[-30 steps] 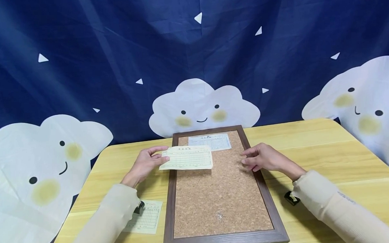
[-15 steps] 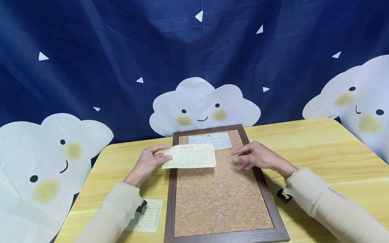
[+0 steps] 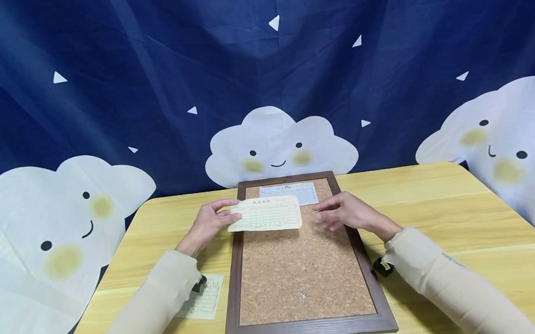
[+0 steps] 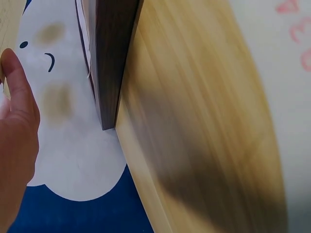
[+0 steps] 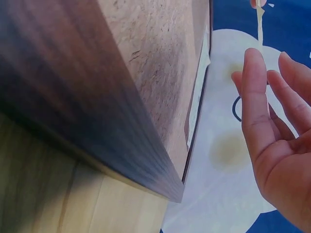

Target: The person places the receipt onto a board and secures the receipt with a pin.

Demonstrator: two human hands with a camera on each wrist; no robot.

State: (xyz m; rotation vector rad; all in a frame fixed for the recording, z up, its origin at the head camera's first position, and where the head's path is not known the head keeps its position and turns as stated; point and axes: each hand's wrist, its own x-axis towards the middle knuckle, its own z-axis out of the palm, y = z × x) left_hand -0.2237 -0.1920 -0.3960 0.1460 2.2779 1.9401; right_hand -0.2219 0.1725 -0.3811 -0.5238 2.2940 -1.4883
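Note:
In the head view my left hand pinches the left end of a pale yellow-green printed form between thumb and fingers. The form hangs level above the upper part of a cork board with a dark wooden frame. Close to its right end, but apart from it, is my right hand, fingers loosely bent and holding nothing visible. The right wrist view shows that hand with the form edge-on beyond the fingertips. A bluish printed form lies on the board's top, partly covered by the held one.
Another pale green form lies on the wooden table left of the board, partly under my left sleeve. A small pale mark shows low on the cork. Behind the table hangs a dark blue cloth with clouds.
My left hand has carried the yellow-green form a little to the right over the board. The right hand has moved left, towards the form. The board and other papers have stayed put.

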